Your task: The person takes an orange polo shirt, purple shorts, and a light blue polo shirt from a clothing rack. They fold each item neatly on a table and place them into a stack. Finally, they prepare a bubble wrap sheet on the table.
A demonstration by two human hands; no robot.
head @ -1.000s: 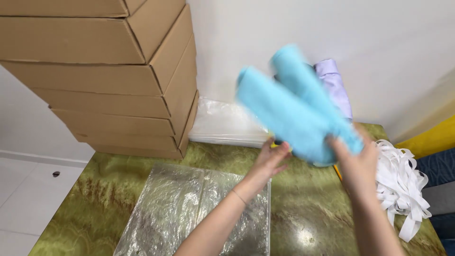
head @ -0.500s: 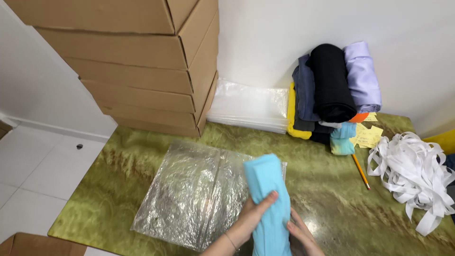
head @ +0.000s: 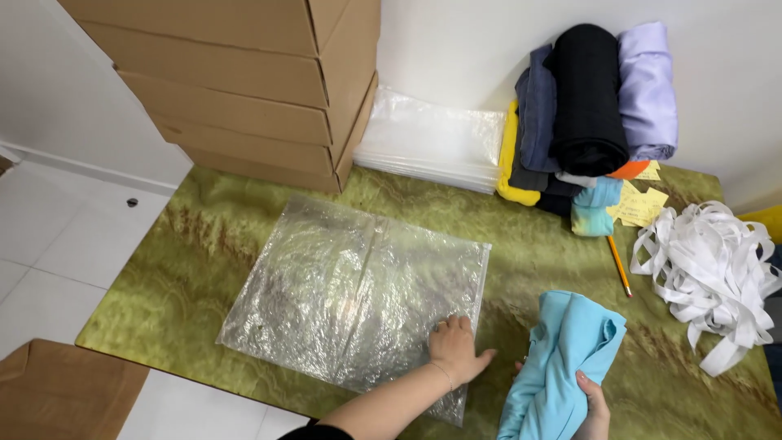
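My left hand (head: 456, 350) lies flat, fingers apart, on the near right corner of a clear plastic bag (head: 350, 293) spread on the green marbled table (head: 204, 244). My right hand (head: 593, 403) grips a rolled light blue cloth (head: 562, 367) at the table's near edge, just right of the bag. The cloth's upper end rests on the table; its lower end runs out of view.
Stacked cardboard boxes (head: 236, 81) stand at the back left. A pile of clear bags (head: 436, 138) leans by the wall. Rolled dark, lilac and yellow fabrics (head: 586, 106) lie at back right, with yellow notes (head: 639, 204), a pencil (head: 619, 265) and white tape (head: 713, 269).
The blue cloth came down from in front of the camera to the table's near edge and shifted right. My left hand left it and now presses on the plastic bag.
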